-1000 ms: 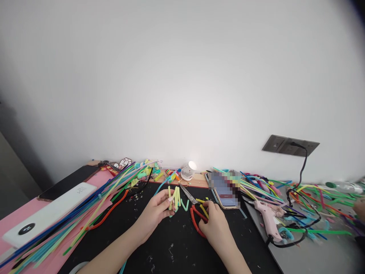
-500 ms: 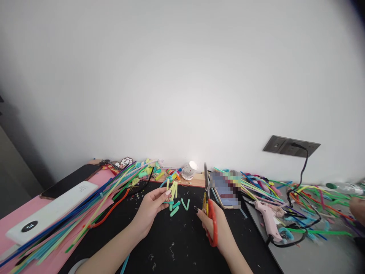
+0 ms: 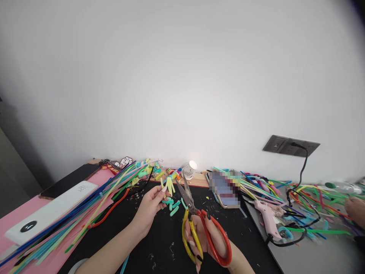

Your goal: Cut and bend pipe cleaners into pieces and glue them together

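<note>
My left hand [image 3: 148, 210] pinches a small bunch of short yellow straw pieces [image 3: 169, 186] above the black mat [image 3: 159, 247]. My right hand [image 3: 207, 238] grips a pair of scissors [image 3: 199, 224] with one yellow and one red handle. The blades are open and point up and left toward the yellow pieces. A few short teal straw pieces [image 3: 173, 207] lie on the mat just below the bunch.
Long coloured straws [image 3: 82, 217] fan across a pink sheet at the left beside a white power bank [image 3: 48, 215]. A phone [image 3: 225, 190], a pink glue gun [image 3: 268, 217] with its black cord and more straws lie at the right. Another person's hand [image 3: 355, 207] shows at the far right.
My right hand picked the scissors up from the mat, raised them and opened the blades toward the straw pieces. My left hand lifted the yellow pieces a little.
</note>
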A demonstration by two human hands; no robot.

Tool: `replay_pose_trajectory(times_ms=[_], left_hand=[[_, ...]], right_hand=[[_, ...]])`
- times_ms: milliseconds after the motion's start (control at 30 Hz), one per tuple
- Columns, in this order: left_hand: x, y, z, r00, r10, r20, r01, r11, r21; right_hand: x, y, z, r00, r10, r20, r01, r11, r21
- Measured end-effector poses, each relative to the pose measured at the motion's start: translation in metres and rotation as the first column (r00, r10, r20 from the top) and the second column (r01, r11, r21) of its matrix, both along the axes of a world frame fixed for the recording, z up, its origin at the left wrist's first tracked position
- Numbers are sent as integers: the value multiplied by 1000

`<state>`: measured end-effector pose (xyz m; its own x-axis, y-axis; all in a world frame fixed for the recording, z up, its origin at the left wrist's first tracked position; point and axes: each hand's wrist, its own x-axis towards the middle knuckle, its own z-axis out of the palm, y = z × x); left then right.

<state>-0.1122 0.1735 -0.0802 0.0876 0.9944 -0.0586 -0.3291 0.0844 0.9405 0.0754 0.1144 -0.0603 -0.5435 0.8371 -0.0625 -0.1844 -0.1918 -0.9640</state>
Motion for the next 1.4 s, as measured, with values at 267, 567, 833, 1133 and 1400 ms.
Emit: replay_pose_trajectory(times_ms=[267,567,833,1133,1400], left_hand=[[1,-2,3,997,-49,52,48,999,22],[2,-1,1,994,-68,82,62,996,64],[5,-7,7,980,-157,125,150,987,65],[10,-13,11,953,-270,134,268,963,35],[11,-16,12,918,-360,167,363,932,18]], right_hand=[[7,-1,-12,999,42,32,-40,996,-80],[10,-4,-9,997,41,71,-37,997,-67],[6,-2,-8,995,36,90,-30,997,-70],[-3,-2,-7,999,-37,-28,36,999,-39],[-12,-2,-8,997,-63,-36,61,997,-39]])
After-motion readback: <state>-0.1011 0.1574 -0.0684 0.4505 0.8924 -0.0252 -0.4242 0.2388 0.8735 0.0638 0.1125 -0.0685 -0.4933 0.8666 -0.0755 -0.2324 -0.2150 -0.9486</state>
